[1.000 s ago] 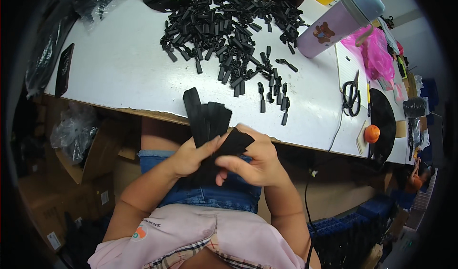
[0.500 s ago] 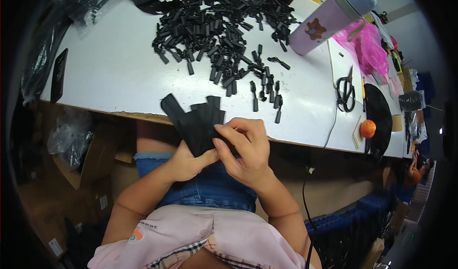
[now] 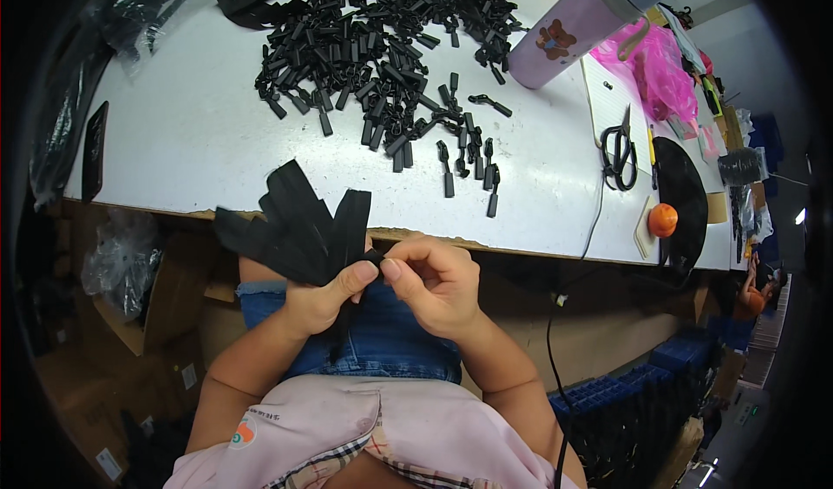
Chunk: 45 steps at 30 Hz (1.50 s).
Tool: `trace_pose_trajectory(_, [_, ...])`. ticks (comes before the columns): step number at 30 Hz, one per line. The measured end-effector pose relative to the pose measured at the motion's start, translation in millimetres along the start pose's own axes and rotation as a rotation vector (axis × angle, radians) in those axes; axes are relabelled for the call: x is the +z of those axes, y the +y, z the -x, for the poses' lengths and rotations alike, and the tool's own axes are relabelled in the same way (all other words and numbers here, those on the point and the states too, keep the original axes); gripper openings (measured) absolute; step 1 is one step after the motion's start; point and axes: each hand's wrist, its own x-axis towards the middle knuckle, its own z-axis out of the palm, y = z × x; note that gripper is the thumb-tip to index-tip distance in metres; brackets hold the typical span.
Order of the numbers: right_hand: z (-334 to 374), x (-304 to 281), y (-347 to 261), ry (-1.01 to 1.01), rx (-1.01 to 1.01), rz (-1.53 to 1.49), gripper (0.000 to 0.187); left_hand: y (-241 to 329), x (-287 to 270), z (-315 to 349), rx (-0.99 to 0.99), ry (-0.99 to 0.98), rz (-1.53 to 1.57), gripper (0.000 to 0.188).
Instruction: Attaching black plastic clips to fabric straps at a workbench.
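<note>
A fanned-out bundle of black fabric strips (image 3: 299, 229), like lengths of zipper tape, is gripped in my left hand (image 3: 323, 298) above my lap, just off the table's front edge. Its thumb presses across the strips, and some dark ends hang below the fist. Close beside it, my right hand (image 3: 438, 285) pinches a small dark end of one strip between thumb and forefinger, almost touching the left thumb. What else may lie between those fingertips is hidden. Beyond my hands, a big heap of black zipper sliders (image 3: 373, 64) with long pulls covers the table, several lying loose at its near side.
A lilac bottle (image 3: 555, 42) stands right of the heap. Further right are scissors (image 3: 619, 155), a notebook (image 3: 599, 98), a pink plastic bag (image 3: 651, 77) and an orange round thing (image 3: 662, 220). A phone (image 3: 95, 152) lies at the left edge; a cable (image 3: 553, 350) hangs at the right.
The strips have spread into a wider fan leaning left. My right hand has come down from the bundle's side to pinch by my left thumb. The view has shifted slightly.
</note>
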Motion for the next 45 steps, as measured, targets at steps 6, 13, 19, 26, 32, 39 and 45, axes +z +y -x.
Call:
trace_pose_trajectory(6, [5.7, -0.2, 9.0, -0.02, 0.079, -0.172, 0.006, 9.3, -0.7, 1.4, 0.521, -0.032, -0.9, 0.011])
trace_pose_trajectory(13, [6.9, -1.6, 1.8, 0.03, 0.346, -0.266, 0.007, -1.0, 7.0, 6.9, 0.193, -0.038, -0.359, 0.016])
trace_pose_trajectory(19, [-40.5, -43.8, 13.9, 0.452, -0.34, 1.206, 0.017, 0.2, 9.4, -2.4, -0.148, 0.002, 0.262, 0.019])
trace_pose_trajectory(26, [-34.2, -48.6, 17.4, 0.387, -0.307, 1.121, 0.012, -4.9, 7.9, -1.3, -0.091, 0.086, -0.038, 0.016])
trace_pose_trajectory(32, [-10.8, -14.2, -3.6, 0.12, -0.067, 0.265, 0.011, -3.6, 11.5, -3.3, 0.149, 0.079, -0.291, 0.014])
trace_pose_trajectory(39, [-14.3, -15.6, 1.5, 0.051, -0.434, 0.603, 0.015, -0.3, 11.8, -0.3, 0.108, 0.068, -0.337, 0.015])
trace_pose_trajectory(45, [-6.3, -3.8, 2.9, 0.098, -0.308, 0.51, 0.015, -2.6, 8.0, 0.6, 0.08, 0.132, -0.191, 0.017])
